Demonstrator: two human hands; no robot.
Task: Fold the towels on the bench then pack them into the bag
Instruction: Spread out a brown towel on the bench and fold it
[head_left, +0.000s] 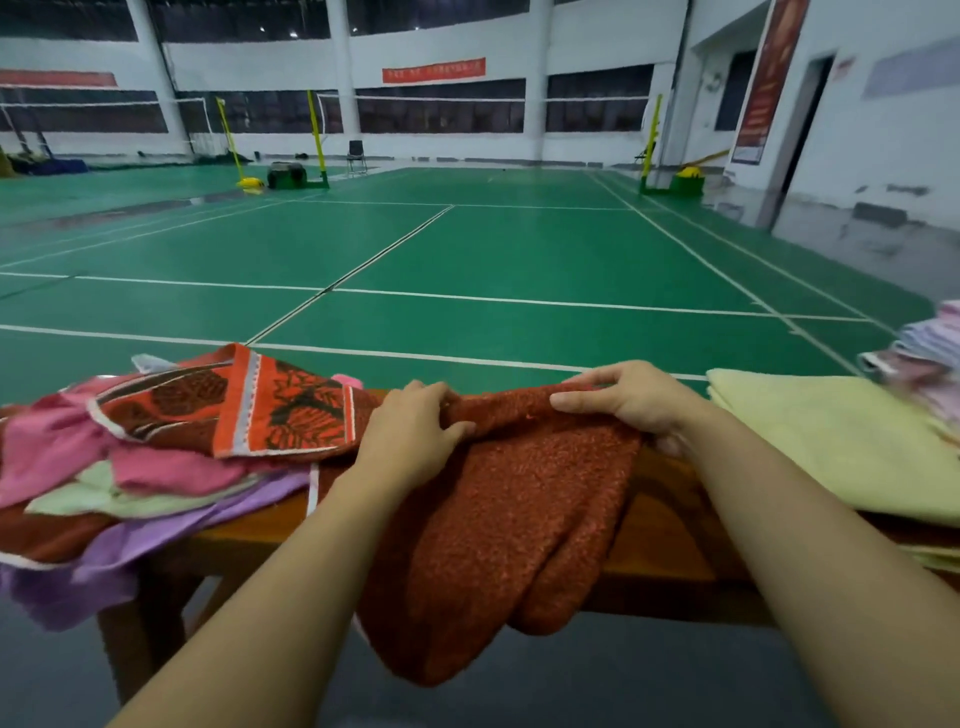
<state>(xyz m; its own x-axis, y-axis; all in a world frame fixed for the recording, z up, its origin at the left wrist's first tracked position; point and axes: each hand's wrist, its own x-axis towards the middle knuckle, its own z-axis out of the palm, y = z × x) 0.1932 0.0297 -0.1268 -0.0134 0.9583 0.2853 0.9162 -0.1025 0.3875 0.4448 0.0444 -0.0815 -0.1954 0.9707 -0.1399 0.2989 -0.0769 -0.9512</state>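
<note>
Head view: red banner (434, 69) writing unreadable; both hands' fingers, left hand (413, 431) and right hand (631, 402), pinch the rust towel (498, 519), which drapes below them over the surface (660, 545).

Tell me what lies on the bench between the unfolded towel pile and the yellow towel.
In the head view, the rust-red towel lies there, draped over the bench front edge, with the left hand and right hand gripping its top.

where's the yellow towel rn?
Head view, right side: the yellow towel lies flat on the bench, right of the right hand.
</note>
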